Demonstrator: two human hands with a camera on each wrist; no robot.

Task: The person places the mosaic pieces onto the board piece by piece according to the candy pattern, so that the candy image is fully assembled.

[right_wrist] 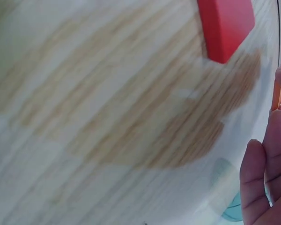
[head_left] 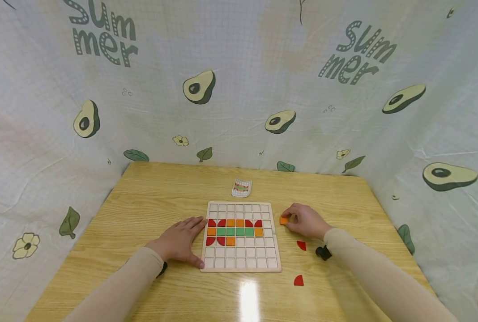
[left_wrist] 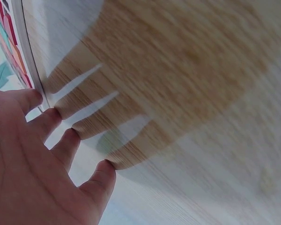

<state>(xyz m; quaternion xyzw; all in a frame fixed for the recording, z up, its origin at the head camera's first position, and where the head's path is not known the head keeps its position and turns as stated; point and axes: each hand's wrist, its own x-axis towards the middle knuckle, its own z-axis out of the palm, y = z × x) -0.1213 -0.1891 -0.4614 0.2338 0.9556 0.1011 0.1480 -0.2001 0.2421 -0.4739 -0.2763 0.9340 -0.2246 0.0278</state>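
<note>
My right hand [head_left: 307,221] pinches an orange square tile [head_left: 283,221] just off the right edge of the gridded wooden board [head_left: 259,264]. In the right wrist view the same orange tile [right_wrist: 278,89] shows edge-on between the fingertips. My left hand [head_left: 179,240] rests with spread fingers against the board's left side, thumb at its lower left corner. Green squares [head_left: 240,231] form a row on the board, with orange squares and red quarter-circle pieces [head_left: 211,241] around them. Below the green row sits a lone orange square [head_left: 230,241], right of two red pieces.
Two loose red quarter-circle pieces [head_left: 301,245] [head_left: 298,280] lie on the wooden table [head_left: 174,188] right of the board. Behind the board is a small pattern card [head_left: 241,188] with a curled corner. A printed curtain [head_left: 239,89] hangs along the table's back and sides.
</note>
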